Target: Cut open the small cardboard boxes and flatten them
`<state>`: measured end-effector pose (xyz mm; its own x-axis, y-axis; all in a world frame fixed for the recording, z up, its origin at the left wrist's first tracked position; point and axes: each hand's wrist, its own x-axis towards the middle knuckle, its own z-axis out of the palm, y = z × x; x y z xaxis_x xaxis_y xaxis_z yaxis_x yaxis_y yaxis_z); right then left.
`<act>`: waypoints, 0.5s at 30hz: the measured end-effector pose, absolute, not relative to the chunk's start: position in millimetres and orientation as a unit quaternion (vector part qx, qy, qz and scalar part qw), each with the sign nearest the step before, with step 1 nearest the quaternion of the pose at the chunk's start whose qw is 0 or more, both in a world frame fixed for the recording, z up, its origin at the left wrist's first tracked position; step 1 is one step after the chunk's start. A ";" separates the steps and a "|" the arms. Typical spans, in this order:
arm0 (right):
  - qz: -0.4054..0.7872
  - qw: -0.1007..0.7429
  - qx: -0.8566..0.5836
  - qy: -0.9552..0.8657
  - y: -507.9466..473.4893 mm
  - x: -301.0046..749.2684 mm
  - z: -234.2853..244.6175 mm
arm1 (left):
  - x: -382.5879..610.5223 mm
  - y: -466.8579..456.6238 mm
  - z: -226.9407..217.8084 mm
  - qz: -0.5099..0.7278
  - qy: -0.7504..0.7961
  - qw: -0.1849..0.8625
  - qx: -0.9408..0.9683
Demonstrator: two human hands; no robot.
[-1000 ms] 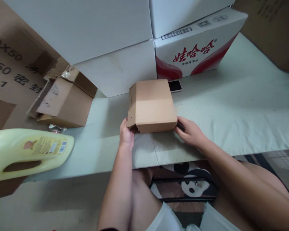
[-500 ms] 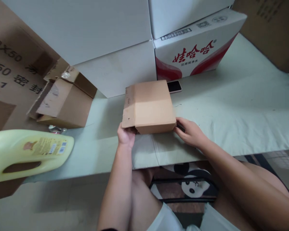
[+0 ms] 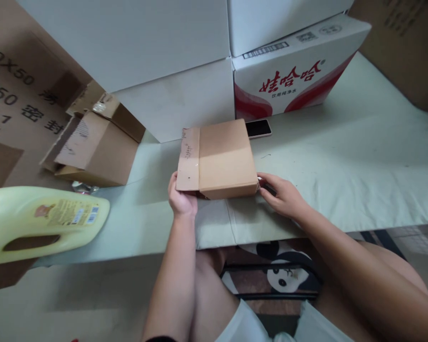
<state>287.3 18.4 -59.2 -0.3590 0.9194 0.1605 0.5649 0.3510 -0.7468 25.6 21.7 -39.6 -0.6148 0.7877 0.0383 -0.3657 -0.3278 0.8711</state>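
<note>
A small brown cardboard box (image 3: 226, 154) lies on the cloth-covered table in front of me, its left flap (image 3: 188, 159) sticking out to the side. My left hand (image 3: 182, 197) grips the box at that flap's near corner, with some fingers hidden beneath and behind the cardboard. At the near right corner, my right hand (image 3: 280, 194) has its thumb and fingers curled against the box's edge. A small whitish bit shows by those fingertips, too small to name.
Behind the box lies a phone (image 3: 259, 128), near a white and red carton (image 3: 292, 85) and stacked white cartons (image 3: 181, 107). To the left are an open brown box (image 3: 107, 149) and a pale yellow jug (image 3: 67, 213). The table's front edge (image 3: 214, 248) runs above my lap.
The cardboard box has shifted slightly left and its left flap has swung further outward. My left hand has moved left with the flap; my right hand stays at the right corner.
</note>
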 end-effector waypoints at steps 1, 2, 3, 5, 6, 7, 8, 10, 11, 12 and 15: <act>0.303 0.293 -0.486 -0.765 18.2 287.2 -59.1 | 28.5 20.5 -37.2 0.778 0.434 0.380 0.248; 0.303 0.293 -0.490 -0.763 17.9 287.1 -59.1 | 31.2 19.3 -35.3 0.774 0.424 0.394 0.257; 0.303 0.293 -0.494 -0.760 17.7 287.1 -59.1 | 33.2 18.4 -34.1 0.766 0.417 0.412 0.263; 0.304 0.297 -0.495 -0.758 17.4 287.2 -59.5 | 35.6 17.2 -34.3 0.747 0.417 0.445 0.264; 0.305 0.301 -0.490 -0.759 17.4 287.3 -59.9 | 36.0 16.9 -35.6 0.736 0.423 0.459 0.263; 0.307 0.306 -0.483 -0.761 17.6 287.4 -60.3 | 36.1 16.6 -37.5 0.724 0.429 0.471 0.263; 0.309 0.309 -0.474 -0.765 17.7 287.5 -60.6 | 36.1 16.4 -39.4 0.712 0.435 0.483 0.266; 0.308 0.307 -0.460 -0.774 17.9 287.6 -60.5 | 36.6 15.4 -42.7 0.690 0.444 0.503 0.271; 0.306 0.303 -0.458 -0.778 17.8 287.6 -60.0 | 37.3 14.7 -43.5 0.682 0.446 0.512 0.272; 0.303 0.296 -0.456 -0.782 17.7 287.5 -59.2 | 38.3 13.9 -43.8 0.678 0.445 0.517 0.274; 0.298 0.281 -0.453 -0.792 16.7 287.3 -56.5 | 42.4 12.2 -42.4 0.676 0.431 0.527 0.282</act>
<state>287.3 16.7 -56.5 -0.4315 0.8850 0.1752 0.5491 0.4117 -0.7273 42.4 12.2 -42.4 -0.2858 0.9556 -0.0716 -0.4690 -0.0743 0.8801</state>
